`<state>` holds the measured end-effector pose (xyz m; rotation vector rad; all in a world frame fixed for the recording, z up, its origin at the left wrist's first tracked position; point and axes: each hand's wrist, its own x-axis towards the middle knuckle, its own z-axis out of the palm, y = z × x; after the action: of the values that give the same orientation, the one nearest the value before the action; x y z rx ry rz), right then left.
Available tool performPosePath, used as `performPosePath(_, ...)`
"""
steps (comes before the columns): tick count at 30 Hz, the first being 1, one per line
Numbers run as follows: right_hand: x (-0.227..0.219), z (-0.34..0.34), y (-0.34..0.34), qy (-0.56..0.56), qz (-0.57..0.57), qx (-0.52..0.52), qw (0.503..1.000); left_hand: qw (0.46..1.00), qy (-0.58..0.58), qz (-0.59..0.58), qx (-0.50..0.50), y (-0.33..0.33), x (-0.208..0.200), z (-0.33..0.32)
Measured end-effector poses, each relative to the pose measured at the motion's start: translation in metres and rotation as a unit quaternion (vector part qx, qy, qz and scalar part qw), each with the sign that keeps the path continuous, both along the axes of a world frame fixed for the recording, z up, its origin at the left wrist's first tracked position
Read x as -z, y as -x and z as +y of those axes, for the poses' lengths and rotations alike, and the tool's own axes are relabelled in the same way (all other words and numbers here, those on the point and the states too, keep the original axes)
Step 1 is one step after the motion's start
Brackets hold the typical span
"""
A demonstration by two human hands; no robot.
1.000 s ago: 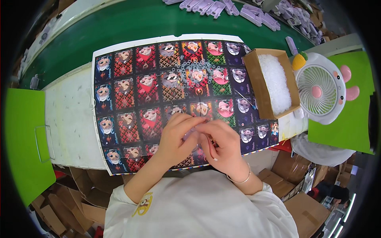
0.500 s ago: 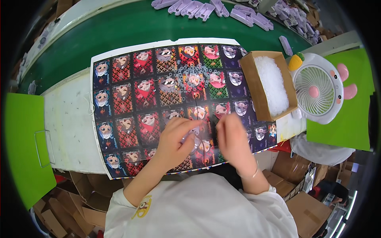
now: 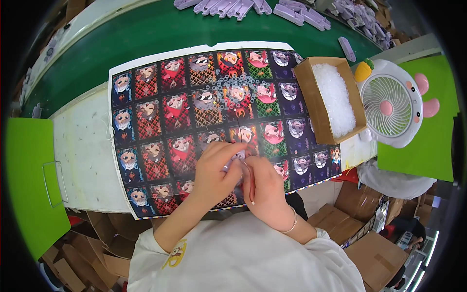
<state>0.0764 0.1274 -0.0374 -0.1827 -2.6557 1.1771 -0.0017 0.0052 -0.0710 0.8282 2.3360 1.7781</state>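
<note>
In front of my chest, above the printed sheet, my left hand point(image 3: 214, 170) is closed around a small lavender plastic piece point(image 3: 239, 155), mostly covered by the fingers. A thin dark wire point(image 3: 240, 129) runs from it toward the far side. My right hand point(image 3: 267, 187) meets the left, thumb and fingers pinched together against the piece. What the right fingertips hold is hidden. Just beyond the hands, a loose scatter of small clear rings point(image 3: 228, 92) lies on the sheet point(image 3: 160, 129), which shows rows of cartoon figures.
Right of the sheet stands a cardboard box point(image 3: 311, 104) of clear small pieces point(image 3: 334, 100), beside a white fan point(image 3: 386, 104) with pink ears. Lavender plastic housings point(image 3: 224, 7) lie along the far green belt point(image 3: 146, 36). Cardboard boxes point(image 3: 374, 258) stand below the table.
My right hand has moved left and slightly down, from apart to touching the left hand at the lavender piece. The left hand has hardly moved; the view has shifted slightly.
</note>
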Motion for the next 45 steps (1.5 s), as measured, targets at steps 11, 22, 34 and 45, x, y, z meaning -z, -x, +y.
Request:
performPosePath(11,0.005,-0.005,0.004,0.022,0.06,0.025,0.998,1.0,0.004,-0.007,-0.026,-0.003,-0.001,0.002)
performPosePath(22,-0.03,0.047,0.039,-0.016,-0.034,-0.171,0.985,0.999,-0.009,0.036,-0.037,-0.001,0.001,0.003)
performPosePath(34,-0.034,0.087,0.055,-0.094,-0.122,-0.207,0.966,0.998,-0.037,0.049,0.005,0.002,-0.03,-0.034)
performPosePath(45,0.024,0.065,0.027,-0.214,-0.01,0.078,0.974,0.8,0.447,0.399,-0.038,0.264,-0.069,-0.092)
